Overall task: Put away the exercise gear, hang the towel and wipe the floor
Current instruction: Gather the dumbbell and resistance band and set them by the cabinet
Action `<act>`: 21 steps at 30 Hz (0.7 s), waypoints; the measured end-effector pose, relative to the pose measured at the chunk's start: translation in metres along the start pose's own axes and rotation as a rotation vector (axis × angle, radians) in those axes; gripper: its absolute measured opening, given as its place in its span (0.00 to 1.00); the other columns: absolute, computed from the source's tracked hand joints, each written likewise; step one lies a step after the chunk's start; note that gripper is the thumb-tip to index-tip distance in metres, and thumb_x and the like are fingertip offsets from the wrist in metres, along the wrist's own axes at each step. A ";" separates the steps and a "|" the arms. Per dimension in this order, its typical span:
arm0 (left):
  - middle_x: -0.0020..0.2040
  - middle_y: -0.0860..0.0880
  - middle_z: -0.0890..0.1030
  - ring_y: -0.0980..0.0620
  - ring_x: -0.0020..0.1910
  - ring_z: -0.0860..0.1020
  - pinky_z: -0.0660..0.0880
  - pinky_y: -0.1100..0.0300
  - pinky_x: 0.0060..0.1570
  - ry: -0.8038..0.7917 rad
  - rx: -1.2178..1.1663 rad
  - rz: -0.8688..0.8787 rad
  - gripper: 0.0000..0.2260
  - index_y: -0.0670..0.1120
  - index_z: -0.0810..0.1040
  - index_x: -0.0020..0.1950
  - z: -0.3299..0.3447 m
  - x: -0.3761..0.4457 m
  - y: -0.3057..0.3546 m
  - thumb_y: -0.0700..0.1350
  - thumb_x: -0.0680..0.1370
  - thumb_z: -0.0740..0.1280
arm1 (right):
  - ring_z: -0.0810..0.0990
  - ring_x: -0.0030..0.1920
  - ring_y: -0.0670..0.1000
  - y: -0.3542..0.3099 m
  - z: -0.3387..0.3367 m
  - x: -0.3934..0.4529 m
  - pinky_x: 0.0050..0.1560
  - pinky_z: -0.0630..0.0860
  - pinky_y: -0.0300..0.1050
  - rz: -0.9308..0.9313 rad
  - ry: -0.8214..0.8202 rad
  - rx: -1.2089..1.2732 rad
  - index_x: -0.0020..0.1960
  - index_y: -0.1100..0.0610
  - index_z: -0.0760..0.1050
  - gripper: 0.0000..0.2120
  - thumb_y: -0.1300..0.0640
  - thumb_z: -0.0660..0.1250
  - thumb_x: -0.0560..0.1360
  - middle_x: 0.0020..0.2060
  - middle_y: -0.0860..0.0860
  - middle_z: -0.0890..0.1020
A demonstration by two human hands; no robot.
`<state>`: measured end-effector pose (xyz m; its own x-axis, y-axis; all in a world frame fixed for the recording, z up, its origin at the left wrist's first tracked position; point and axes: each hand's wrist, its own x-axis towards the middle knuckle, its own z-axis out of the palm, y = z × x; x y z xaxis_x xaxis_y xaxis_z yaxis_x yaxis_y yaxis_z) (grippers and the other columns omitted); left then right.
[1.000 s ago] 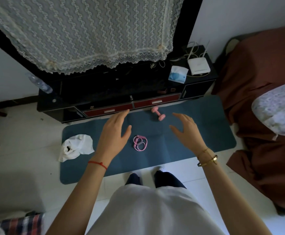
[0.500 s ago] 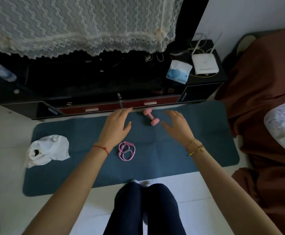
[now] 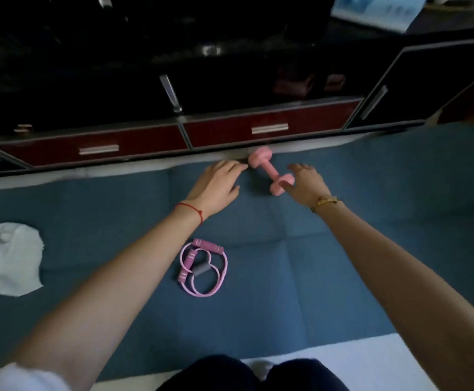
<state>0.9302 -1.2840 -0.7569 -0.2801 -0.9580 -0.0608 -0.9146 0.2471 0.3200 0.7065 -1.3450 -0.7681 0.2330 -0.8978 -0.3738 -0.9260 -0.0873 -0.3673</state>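
Fingers of both hands are spreading open, gripping nothing: left hand (image 3: 216,184) beside, right hand (image 3: 305,183) touching pink dumbbell (image 3: 271,170), upper centre on mat (image 3: 371,249). Risk: nudging it under cabinet (image 3: 134,145).

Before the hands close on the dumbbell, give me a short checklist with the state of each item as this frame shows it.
1. Dumbbell lying free on the mat, at its far edge near the cabinet: ok.
2. Left hand open, fingertips close to the dumbbell's far head: ok.
3. Right hand open beside the near head: ok; actual contact: cannot tell.
4. Grip on the dumbbell's handle: not ok, neither hand is around it yet.
5. Resistance band clear of both arms, lying between them on the mat: ok.
6. Towel hung up: not ok, it lies crumpled at the mat's left end.
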 end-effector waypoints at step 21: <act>0.67 0.43 0.74 0.42 0.67 0.70 0.69 0.48 0.67 0.168 0.030 0.055 0.24 0.40 0.70 0.71 0.169 0.045 -0.063 0.40 0.75 0.68 | 0.75 0.40 0.56 0.042 0.135 0.131 0.49 0.70 0.47 -0.039 0.123 -0.336 0.47 0.58 0.75 0.09 0.63 0.63 0.67 0.37 0.54 0.77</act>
<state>0.9254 -1.3183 -0.9400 -0.2798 -0.9531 0.1152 -0.9084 0.3017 0.2896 0.7379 -1.4080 -0.9475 0.2517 -0.9345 -0.2519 -0.9678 -0.2415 -0.0710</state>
